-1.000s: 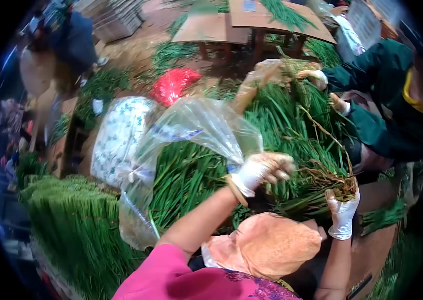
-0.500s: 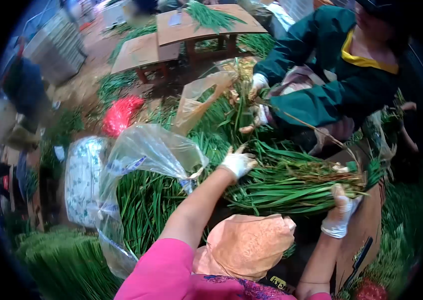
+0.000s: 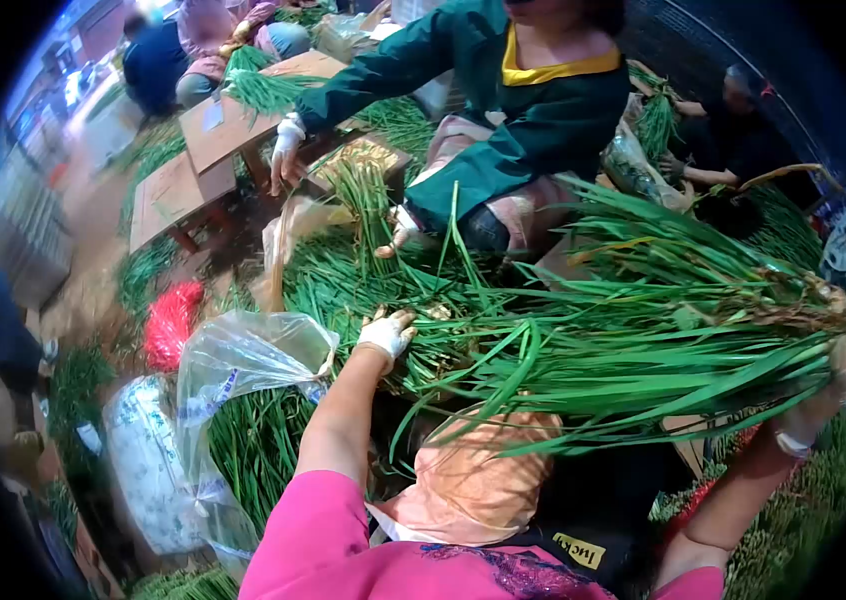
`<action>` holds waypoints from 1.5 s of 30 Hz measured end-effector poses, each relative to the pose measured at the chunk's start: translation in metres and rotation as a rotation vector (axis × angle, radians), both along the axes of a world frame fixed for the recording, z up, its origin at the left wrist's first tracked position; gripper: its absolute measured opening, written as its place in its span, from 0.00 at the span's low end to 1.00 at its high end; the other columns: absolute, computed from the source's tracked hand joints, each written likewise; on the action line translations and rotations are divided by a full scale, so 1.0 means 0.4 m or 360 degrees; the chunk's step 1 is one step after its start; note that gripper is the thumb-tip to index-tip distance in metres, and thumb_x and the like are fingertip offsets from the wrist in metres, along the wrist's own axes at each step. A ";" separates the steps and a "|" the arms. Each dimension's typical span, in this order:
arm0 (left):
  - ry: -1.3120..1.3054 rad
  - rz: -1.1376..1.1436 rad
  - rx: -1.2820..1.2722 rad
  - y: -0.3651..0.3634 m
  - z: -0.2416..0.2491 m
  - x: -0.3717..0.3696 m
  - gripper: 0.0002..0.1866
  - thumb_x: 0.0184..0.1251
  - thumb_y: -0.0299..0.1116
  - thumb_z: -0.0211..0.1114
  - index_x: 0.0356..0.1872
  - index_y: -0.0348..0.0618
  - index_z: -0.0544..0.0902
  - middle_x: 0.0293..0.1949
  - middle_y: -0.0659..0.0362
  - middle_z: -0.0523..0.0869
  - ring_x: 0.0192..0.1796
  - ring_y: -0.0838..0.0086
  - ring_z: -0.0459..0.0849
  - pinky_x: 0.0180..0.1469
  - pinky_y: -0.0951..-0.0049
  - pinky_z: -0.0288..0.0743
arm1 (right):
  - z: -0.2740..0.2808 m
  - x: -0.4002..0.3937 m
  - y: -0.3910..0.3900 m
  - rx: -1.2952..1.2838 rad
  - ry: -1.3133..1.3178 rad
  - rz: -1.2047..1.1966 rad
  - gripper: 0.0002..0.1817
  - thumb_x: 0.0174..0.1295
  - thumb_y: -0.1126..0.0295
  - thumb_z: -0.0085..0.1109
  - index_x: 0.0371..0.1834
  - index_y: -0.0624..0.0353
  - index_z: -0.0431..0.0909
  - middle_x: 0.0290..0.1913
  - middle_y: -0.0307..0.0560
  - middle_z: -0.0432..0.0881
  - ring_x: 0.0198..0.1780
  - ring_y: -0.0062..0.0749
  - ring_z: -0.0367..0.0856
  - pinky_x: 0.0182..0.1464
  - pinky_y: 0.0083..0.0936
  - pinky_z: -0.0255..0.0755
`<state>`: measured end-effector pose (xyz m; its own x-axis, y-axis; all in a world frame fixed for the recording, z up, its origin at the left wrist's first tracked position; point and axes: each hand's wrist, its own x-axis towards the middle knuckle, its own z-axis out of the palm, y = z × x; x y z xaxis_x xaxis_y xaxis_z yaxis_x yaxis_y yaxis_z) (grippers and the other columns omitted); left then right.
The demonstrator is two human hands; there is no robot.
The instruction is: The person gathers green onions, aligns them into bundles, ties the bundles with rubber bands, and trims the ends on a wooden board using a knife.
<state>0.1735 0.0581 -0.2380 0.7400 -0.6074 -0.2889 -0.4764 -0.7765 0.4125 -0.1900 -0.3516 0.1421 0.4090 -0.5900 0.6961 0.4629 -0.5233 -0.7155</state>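
Note:
My right hand (image 3: 831,392), gloved and at the far right, grips the root end of a large bunch of garlic chives (image 3: 643,350). The long leaves fan out leftward across my lap, and brownish roots and dry bits show near the grip. On a pile of loose chives (image 3: 343,275) lies my white-gloved left hand (image 3: 389,333), fingers spread and apart from the held bunch's root end. Next to my left forearm, a clear plastic bag (image 3: 253,350) stands over more chives. An orange cloth (image 3: 488,470) covers my lap.
Opposite me, a co-worker in a green jacket (image 3: 478,90) has one hand by an upright bundle of chives (image 3: 363,205). A low wooden table (image 3: 168,200), a red plastic bag (image 3: 173,322) and a white patterned sack (image 3: 148,460) are at left. Another person sits back right.
My right hand has lifted the chives and moved right and outward, so the leaves are spread. My left hand has shifted left onto the pile. The co-worker's hands have moved apart.

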 end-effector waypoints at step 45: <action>0.1222 -0.0449 -0.0990 -0.908 0.209 -0.457 0.47 0.56 0.49 0.67 0.69 0.36 0.51 0.66 0.44 0.61 0.70 0.61 0.59 0.67 0.71 0.54 | -0.395 -0.254 0.196 -0.0686 0.2167 -0.0368 0.47 0.43 0.59 0.68 0.70 0.46 0.53 0.65 0.55 0.60 0.63 0.49 0.61 0.65 0.36 0.56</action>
